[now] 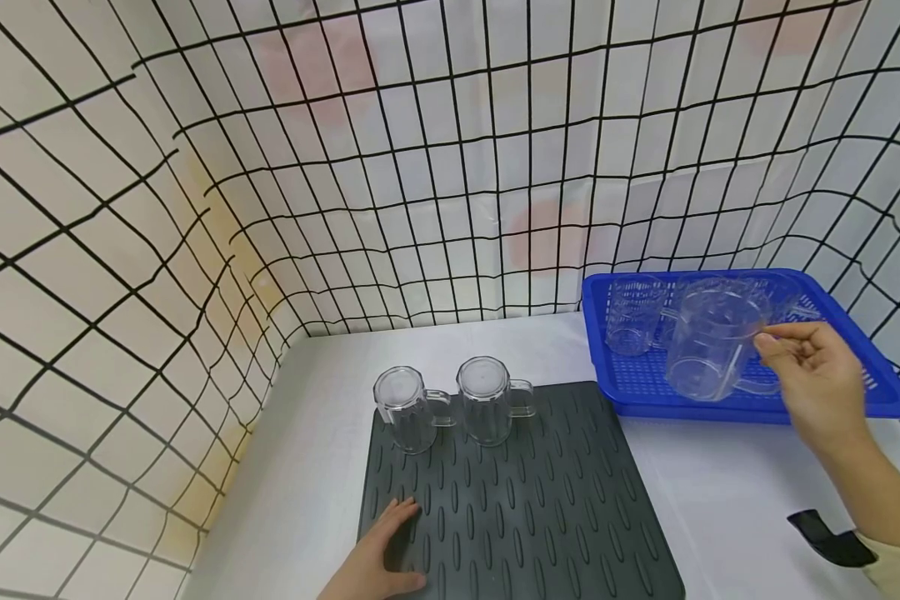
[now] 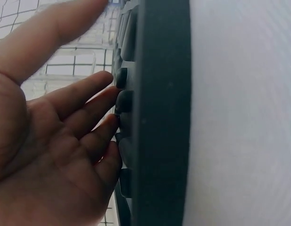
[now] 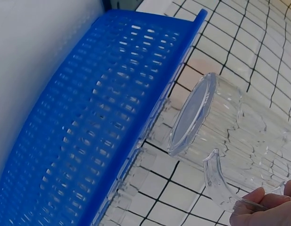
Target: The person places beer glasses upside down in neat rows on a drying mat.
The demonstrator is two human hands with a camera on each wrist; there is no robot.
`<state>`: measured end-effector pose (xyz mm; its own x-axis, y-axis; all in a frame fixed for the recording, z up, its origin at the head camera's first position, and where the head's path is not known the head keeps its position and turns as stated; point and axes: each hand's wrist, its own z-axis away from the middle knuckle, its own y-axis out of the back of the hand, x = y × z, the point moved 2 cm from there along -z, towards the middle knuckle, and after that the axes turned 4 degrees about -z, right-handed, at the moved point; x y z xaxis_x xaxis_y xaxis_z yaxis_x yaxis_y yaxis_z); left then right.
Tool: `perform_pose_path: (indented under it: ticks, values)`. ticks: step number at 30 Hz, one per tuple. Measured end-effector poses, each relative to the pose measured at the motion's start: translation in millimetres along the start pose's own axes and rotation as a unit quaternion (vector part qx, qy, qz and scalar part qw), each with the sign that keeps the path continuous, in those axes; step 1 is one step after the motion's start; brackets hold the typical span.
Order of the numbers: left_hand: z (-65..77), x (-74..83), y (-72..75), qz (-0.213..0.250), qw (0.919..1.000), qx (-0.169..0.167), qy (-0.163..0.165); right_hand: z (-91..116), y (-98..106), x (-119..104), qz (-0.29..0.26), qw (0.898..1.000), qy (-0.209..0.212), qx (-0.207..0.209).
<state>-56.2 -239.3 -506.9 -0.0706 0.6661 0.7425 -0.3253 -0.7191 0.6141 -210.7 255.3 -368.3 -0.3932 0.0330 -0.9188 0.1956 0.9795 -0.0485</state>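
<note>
My right hand (image 1: 825,387) pinches a clear mug (image 1: 708,358) by the upper part of its handle, close over the blue basket (image 1: 682,410). In the right wrist view, the mug's flat base (image 3: 192,113) faces the basket side, and the fingertips (image 3: 251,205) grip the handle. On the dark ribbed mat (image 1: 525,500), two clear mugs stand side by side at the far left, a left one (image 1: 408,412) and a right one (image 1: 486,400), handles pointing right. My left hand (image 1: 371,554) rests at the mat's left edge, fingers extended and thumb spread, holding nothing.
More clear mugs (image 1: 632,321) sit inside the basket, partly hidden behind the held one. Black wire grid (image 1: 487,167) walls the table at the back and sides. A black strap (image 1: 832,537) sticks out by the right sleeve. White cloth (image 1: 300,467) covers the table.
</note>
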Motion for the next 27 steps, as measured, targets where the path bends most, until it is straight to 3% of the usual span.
perform_pose_path:
  ticks: [7, 11, 14, 21, 27]
  values:
    - [-1.7, 0.0, -1.9, -0.013, 0.9994, 0.009, 0.030, 4.0, -6.9, 0.9, -0.020, 0.999, 0.004, -0.025]
    - [-2.0, -1.4, -2.9, -0.015, 0.9992, 0.011, 0.036, 5.5, -13.5, -0.5, -0.067, 0.997, 0.015, -0.045]
    - [-2.1, -2.3, -3.1, -0.018, 0.9992, 0.012, 0.033, 6.7, -19.2, -2.1, -0.086, 0.994, 0.023, -0.057]
    - [-2.5, -3.7, -3.6, -0.021, 0.9995, 0.011, 0.022, 12.4, -31.0, -3.5, -0.053, 0.995, 0.030, -0.081]
    - [-3.1, -4.8, -3.5, -0.027, 0.9996, 0.008, 0.009, 17.2, -42.3, -1.8, -0.082, 0.990, 0.038, -0.104]
